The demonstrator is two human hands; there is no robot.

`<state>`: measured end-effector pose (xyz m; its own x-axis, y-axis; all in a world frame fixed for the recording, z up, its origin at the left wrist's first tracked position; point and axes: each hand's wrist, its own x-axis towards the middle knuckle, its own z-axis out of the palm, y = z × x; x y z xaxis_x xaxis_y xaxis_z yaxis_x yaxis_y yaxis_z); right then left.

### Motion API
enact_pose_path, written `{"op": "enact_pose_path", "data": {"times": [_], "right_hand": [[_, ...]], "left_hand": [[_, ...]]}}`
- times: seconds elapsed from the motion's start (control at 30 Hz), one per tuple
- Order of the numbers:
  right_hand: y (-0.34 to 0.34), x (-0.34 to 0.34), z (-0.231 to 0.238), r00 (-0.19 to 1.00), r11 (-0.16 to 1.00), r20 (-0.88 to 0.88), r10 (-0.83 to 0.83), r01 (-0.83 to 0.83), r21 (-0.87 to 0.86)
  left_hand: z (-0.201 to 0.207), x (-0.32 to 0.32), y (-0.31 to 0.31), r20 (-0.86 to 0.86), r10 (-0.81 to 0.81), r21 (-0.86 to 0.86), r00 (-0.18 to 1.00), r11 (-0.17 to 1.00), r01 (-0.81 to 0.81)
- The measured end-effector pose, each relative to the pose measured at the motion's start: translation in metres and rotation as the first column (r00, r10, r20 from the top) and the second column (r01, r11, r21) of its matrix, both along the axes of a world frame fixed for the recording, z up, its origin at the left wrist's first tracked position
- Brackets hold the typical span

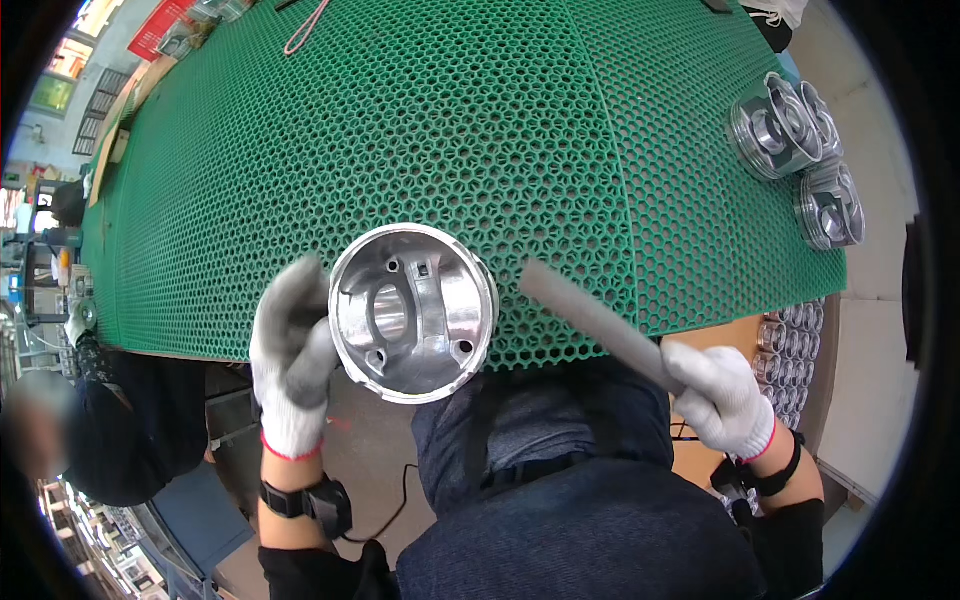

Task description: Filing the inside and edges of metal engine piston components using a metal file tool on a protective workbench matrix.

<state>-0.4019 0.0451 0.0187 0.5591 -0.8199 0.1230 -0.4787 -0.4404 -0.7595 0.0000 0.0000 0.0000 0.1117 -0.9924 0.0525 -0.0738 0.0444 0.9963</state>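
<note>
My left hand (296, 350), in a white knit glove with a red cuff edge, grips the left side of a shiny metal piston (438, 345). The piston is tilted so its hollow inside faces me, showing the pin bosses and several small holes. It is held at the near edge of the green mat. My right hand (722, 398), gloved the same way, is closed round the near end of a long grey flat file (600, 322). The file points up and left toward the piston, its tip apart from the piston's right side. Motion blurs the file and my left fingers.
A green honeycomb mat (470, 120) covers the table. Several pistons (785, 130) stand at its right edge, and more sit in a box (790, 350) below. A pink cord loop (306, 28) lies at the far side. Another person (120, 430) works at the left.
</note>
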Motion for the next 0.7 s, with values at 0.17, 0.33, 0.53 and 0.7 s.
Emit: {"op": "enact_pose_path", "data": {"times": [0.17, 0.33, 0.53, 0.7], "right_hand": [[-0.013, 0.035, 0.010, 0.964, 0.983, -0.241, 0.110, -0.141, -0.117], [-0.061, 0.097, -0.004, 0.996, 0.964, -0.057, 0.075, -0.087, -0.250], [-0.035, 0.032, 0.006, 0.957, 0.945, -0.238, 0.168, -0.225, -0.239], [-0.096, 0.106, 0.004, 0.997, 0.962, 0.017, 0.073, -0.066, -0.264]], "left_hand": [[0.031, -0.029, -0.063, 0.304, -0.518, 0.169, 0.799, 0.855, 0.490], [0.020, -0.032, -0.071, 0.178, -0.579, 0.145, 0.796, 0.815, 0.560], [0.033, -0.036, -0.069, 0.423, -0.539, 0.058, 0.729, 0.819, 0.571], [0.019, -0.039, -0.075, 0.047, -0.554, 0.227, 0.831, 0.816, 0.531]]}}
